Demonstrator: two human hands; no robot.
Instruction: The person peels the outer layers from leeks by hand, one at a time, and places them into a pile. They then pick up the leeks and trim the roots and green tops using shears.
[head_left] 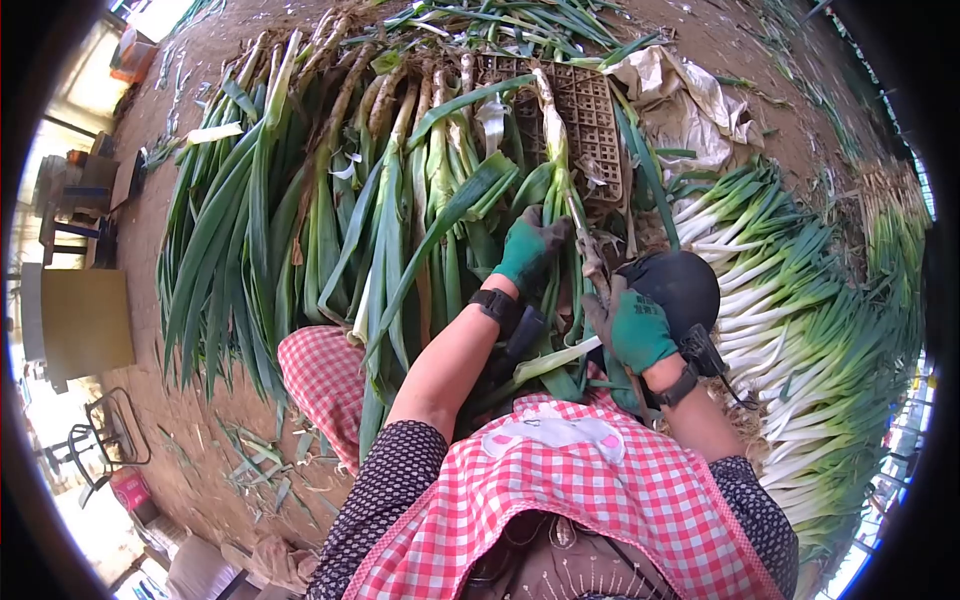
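Note:
A long leek (554, 125) lies with its pale root end away from me and its stalk toward my lap. My left hand (530, 250), in a green and dark work glove, is closed around its green part. My right hand (637, 328), gloved alike, is closed on a brownish withered leaf (592, 258) along the leek's right side; its far end meets the stalk. The palm sides and some fingertips are hidden. A pale stalk (555, 360) lies just below my hands. To the left, many untrimmed leeks (270, 190) are heaped with leaves toward me.
A brown plastic crate (590, 120) lies under the root ends, beside a crumpled whitish sack (690, 100). White-stemmed leeks (770, 330) are stacked in a long row at right. Leaf scraps (260, 460) litter the dirt floor. A dark round object (675, 290) stands behind my right hand.

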